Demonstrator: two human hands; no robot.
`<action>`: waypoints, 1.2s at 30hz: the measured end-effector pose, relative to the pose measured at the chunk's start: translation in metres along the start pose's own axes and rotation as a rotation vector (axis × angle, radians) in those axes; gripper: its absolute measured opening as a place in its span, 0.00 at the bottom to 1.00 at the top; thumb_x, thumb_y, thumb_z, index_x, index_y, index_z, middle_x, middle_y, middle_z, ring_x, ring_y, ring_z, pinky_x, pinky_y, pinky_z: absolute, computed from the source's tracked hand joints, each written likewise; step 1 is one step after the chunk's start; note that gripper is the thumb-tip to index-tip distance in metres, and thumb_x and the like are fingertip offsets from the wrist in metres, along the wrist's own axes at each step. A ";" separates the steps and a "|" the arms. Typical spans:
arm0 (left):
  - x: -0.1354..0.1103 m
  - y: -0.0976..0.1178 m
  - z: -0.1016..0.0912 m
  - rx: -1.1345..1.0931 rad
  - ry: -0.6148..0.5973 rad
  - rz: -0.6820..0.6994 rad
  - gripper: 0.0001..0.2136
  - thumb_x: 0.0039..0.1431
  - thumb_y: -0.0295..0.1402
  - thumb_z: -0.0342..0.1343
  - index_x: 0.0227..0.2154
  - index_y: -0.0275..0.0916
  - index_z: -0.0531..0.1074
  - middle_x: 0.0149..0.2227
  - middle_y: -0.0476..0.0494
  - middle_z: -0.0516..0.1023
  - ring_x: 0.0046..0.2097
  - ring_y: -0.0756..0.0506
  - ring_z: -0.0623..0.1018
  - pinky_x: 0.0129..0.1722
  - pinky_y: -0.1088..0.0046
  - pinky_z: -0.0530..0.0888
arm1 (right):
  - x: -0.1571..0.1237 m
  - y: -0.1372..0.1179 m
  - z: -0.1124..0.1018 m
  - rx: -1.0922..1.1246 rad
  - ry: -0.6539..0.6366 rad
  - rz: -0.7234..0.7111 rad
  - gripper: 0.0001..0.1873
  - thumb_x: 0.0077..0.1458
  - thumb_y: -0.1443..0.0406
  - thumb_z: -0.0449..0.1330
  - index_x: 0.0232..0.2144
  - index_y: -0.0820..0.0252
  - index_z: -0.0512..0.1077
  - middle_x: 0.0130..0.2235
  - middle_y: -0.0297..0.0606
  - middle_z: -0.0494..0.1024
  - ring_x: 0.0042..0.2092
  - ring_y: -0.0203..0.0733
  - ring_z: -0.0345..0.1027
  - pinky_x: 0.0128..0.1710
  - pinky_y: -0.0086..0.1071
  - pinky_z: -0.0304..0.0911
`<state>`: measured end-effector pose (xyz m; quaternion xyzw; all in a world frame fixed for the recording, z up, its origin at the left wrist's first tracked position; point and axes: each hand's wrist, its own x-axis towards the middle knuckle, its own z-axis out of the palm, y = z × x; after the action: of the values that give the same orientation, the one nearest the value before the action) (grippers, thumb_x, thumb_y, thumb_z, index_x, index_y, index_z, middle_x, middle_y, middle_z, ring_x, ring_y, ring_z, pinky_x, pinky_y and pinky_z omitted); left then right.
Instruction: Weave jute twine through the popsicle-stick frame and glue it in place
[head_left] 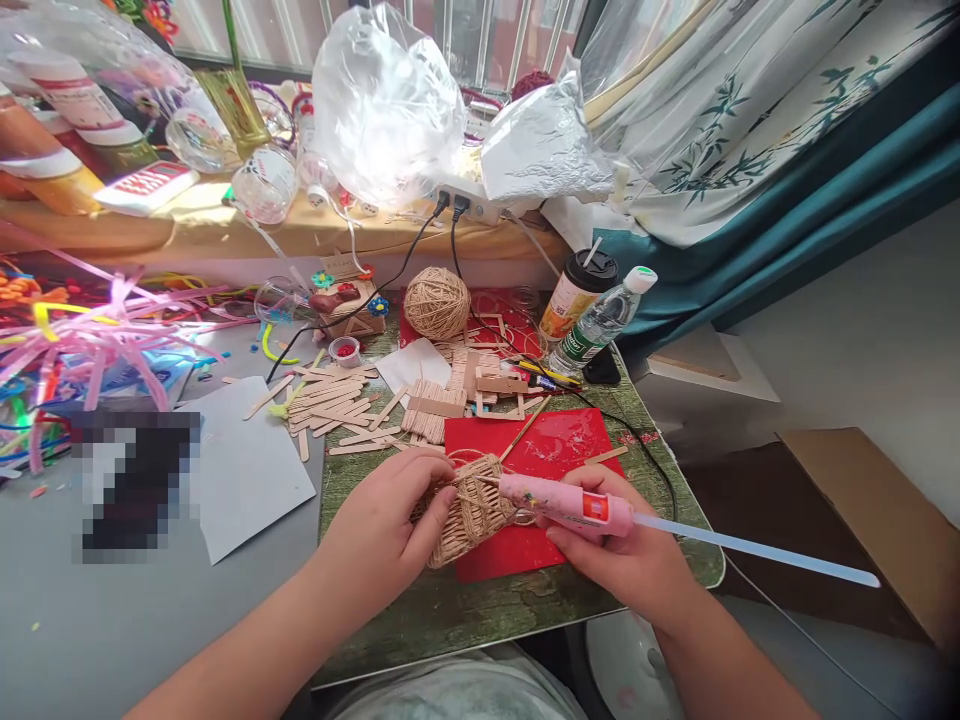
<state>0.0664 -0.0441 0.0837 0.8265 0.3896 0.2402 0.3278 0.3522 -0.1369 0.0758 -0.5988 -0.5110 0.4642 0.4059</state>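
Note:
My left hand (401, 505) grips the left end of a twine-wrapped craft piece (471, 520), thumb on its upper face. In my right hand (626, 550) is a pink hot glue gun (559, 500), its nozzle pointing left and meeting the wrapped twine, though I cannot tell whether it touches. A long translucent glue stick (757, 550) sticks out of the gun's rear to the right. Beneath both lies a red sheet (517, 560) with shiny dried marks. A thin wooden stick (526, 428) rests on the sheet just beyond the craft piece.
Loose popsicle sticks (330, 400) and a twine ball (437, 303) lie behind my hands. A water bottle (604, 320) and a lidded cup (577, 295) stand at the back right. Black cables run from a power strip (469, 200). White paper (247, 470) lies left.

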 end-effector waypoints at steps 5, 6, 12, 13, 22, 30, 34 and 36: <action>0.005 0.003 0.000 0.018 -0.017 -0.039 0.08 0.75 0.34 0.49 0.45 0.43 0.73 0.43 0.45 0.80 0.45 0.43 0.79 0.45 0.64 0.76 | 0.001 0.000 0.004 -0.074 -0.016 -0.034 0.13 0.62 0.58 0.71 0.42 0.52 0.71 0.34 0.32 0.75 0.31 0.39 0.67 0.29 0.30 0.65; 0.005 0.004 0.000 0.025 -0.017 -0.040 0.08 0.75 0.34 0.48 0.45 0.43 0.73 0.42 0.45 0.80 0.44 0.44 0.79 0.44 0.65 0.75 | 0.001 0.000 0.004 -0.079 -0.021 -0.038 0.12 0.62 0.59 0.71 0.42 0.52 0.71 0.34 0.31 0.74 0.31 0.38 0.66 0.29 0.30 0.64; 0.006 0.002 0.004 0.060 0.013 -0.010 0.08 0.76 0.33 0.47 0.43 0.43 0.72 0.41 0.45 0.79 0.43 0.44 0.78 0.44 0.66 0.73 | -0.001 0.003 0.005 -0.130 -0.035 -0.030 0.12 0.65 0.58 0.69 0.43 0.52 0.70 0.35 0.32 0.73 0.32 0.38 0.66 0.30 0.31 0.64; 0.006 0.002 0.005 0.066 0.016 -0.009 0.08 0.77 0.33 0.47 0.43 0.42 0.71 0.41 0.45 0.79 0.43 0.44 0.78 0.44 0.66 0.73 | -0.001 0.003 0.005 -0.147 -0.031 -0.035 0.12 0.65 0.58 0.69 0.43 0.52 0.70 0.35 0.32 0.73 0.32 0.38 0.67 0.31 0.31 0.65; 0.007 0.000 0.009 0.087 0.035 0.007 0.09 0.77 0.33 0.46 0.43 0.42 0.71 0.41 0.44 0.79 0.42 0.44 0.78 0.43 0.66 0.73 | 0.000 -0.006 0.004 -0.307 -0.014 -0.077 0.08 0.65 0.59 0.67 0.42 0.52 0.72 0.38 0.33 0.77 0.35 0.39 0.72 0.34 0.31 0.69; 0.006 0.000 0.009 0.080 0.023 -0.007 0.09 0.77 0.33 0.45 0.43 0.43 0.70 0.40 0.45 0.79 0.41 0.44 0.78 0.43 0.65 0.73 | 0.000 0.005 -0.001 -0.312 -0.043 -0.080 0.09 0.65 0.58 0.68 0.43 0.52 0.72 0.41 0.35 0.80 0.37 0.41 0.75 0.37 0.31 0.71; 0.006 0.001 0.008 0.086 0.027 0.006 0.09 0.77 0.33 0.46 0.43 0.43 0.70 0.40 0.45 0.79 0.40 0.44 0.78 0.42 0.65 0.73 | 0.000 0.010 -0.002 -0.299 -0.064 -0.068 0.08 0.65 0.61 0.67 0.44 0.50 0.72 0.43 0.34 0.81 0.39 0.41 0.76 0.38 0.32 0.70; 0.005 0.001 0.008 0.088 0.029 0.008 0.08 0.77 0.33 0.46 0.43 0.43 0.70 0.40 0.45 0.79 0.40 0.44 0.78 0.42 0.65 0.73 | 0.000 0.013 -0.003 -0.303 -0.062 -0.081 0.09 0.65 0.62 0.68 0.44 0.49 0.72 0.43 0.33 0.80 0.39 0.41 0.76 0.39 0.32 0.70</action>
<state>0.0753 -0.0434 0.0798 0.8382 0.4011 0.2362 0.2842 0.3577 -0.1387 0.0643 -0.6175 -0.6112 0.3834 0.3134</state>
